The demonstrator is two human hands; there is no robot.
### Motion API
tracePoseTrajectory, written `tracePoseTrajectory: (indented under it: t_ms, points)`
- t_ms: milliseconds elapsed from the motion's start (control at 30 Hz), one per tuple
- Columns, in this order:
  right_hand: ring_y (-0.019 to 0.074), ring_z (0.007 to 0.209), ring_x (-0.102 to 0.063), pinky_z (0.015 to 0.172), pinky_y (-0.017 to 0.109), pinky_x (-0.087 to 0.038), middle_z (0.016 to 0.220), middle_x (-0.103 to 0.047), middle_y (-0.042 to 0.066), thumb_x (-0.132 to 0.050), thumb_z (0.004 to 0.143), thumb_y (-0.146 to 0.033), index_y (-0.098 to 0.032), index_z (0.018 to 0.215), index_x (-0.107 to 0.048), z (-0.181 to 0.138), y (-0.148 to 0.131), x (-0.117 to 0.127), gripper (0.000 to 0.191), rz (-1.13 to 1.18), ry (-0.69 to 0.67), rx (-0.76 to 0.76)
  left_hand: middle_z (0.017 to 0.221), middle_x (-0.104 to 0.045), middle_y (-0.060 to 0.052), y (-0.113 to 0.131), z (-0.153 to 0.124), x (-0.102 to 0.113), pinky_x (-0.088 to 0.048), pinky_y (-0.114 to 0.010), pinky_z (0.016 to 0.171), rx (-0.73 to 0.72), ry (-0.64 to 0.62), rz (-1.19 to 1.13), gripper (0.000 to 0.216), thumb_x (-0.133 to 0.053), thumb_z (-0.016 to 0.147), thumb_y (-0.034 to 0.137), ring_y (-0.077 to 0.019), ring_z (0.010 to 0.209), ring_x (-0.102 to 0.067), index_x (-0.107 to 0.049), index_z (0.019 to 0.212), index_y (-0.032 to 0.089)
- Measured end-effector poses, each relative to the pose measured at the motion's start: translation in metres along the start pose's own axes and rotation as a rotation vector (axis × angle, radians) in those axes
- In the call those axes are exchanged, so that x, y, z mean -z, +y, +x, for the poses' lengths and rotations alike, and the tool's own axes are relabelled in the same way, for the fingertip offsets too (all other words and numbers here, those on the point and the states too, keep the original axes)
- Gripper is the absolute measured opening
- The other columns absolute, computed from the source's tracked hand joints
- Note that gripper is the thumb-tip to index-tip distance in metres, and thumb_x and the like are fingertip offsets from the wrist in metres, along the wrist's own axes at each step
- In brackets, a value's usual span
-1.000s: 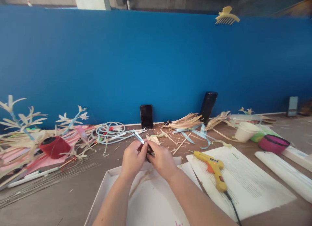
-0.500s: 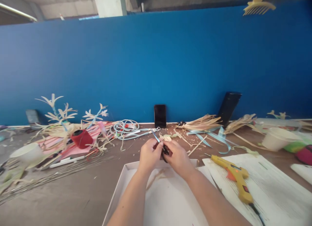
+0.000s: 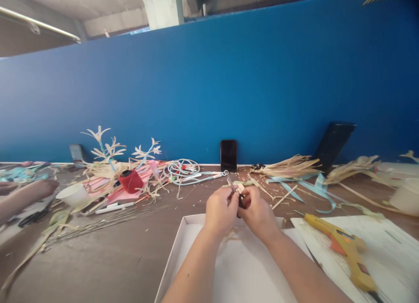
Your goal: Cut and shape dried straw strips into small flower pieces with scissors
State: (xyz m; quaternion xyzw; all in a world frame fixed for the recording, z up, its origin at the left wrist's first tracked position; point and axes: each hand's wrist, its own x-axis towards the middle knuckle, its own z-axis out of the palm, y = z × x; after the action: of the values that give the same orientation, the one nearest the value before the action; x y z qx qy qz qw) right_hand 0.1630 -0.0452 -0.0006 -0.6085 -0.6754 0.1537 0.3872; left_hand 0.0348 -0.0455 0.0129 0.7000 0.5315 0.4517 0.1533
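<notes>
My left hand (image 3: 221, 211) and my right hand (image 3: 258, 213) are closed together above the far rim of a white shallow box (image 3: 186, 250). Between their fingers they grip a small tool with dark red handles (image 3: 240, 201) and a thin metal tip (image 3: 230, 182) that points up and away. A pale strip lies under the hands inside the box. What the tip holds, if anything, is too small to make out.
A yellow glue gun (image 3: 343, 246) lies on printed paper (image 3: 386, 255) at right. Two dark phones (image 3: 228, 155) lean on the blue wall. Dried husk strips (image 3: 288, 165), a light blue cord (image 3: 183, 170), a red spool (image 3: 130, 181), thin wires (image 3: 98, 226) and a white cup (image 3: 73, 194) litter the table. Another person's arm (image 3: 22, 196) rests at far left.
The view has swung left, so the glue gun and paper slid toward the right edge and another person's arm came into sight. My hands stay clasped on the tool.
</notes>
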Motion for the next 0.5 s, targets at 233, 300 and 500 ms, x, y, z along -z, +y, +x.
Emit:
tracePoseTrajectory:
  t_ms: [233,300,500]
  points:
    - [0.0174,0.072,-0.062,0.064,0.029,-0.047,0.084,-0.064,0.001,-0.06,0.074,-0.038,-0.026,0.11,-0.05,-0.001,0.001,-0.004,0.039,0.254,-0.091,0.109,0.095,-0.066,-0.004,-0.007,0.004,0.005,-0.044,-0.023,0.072,0.037,0.115,-0.011,0.026,-0.041,0.086,0.03,-0.014,0.081,-0.059,-0.063,0.097,0.023]
    - [0.0172,0.072,-0.062,0.064,0.029,-0.047,0.087,-0.065,0.002,-0.058,0.076,-0.037,-0.026,0.111,-0.052,0.0,0.004,-0.007,0.037,0.273,-0.047,0.108,0.095,-0.066,-0.003,-0.013,0.008,0.011,-0.043,-0.024,0.074,0.118,0.167,-0.028,0.028,-0.041,0.086,0.032,-0.0141,0.083,-0.059,-0.062,0.103,0.024]
    - [0.0171,0.068,-0.061,0.064,0.031,-0.049,0.084,-0.065,0.006,-0.053,0.079,-0.039,-0.019,0.1,-0.059,0.008,0.021,-0.01,0.03,0.354,0.225,-0.011,0.077,-0.067,-0.001,-0.035,0.016,0.028,-0.04,-0.024,0.066,0.399,0.207,0.129,0.024,-0.045,0.084,0.035,-0.0147,0.069,-0.059,-0.06,0.099,0.024]
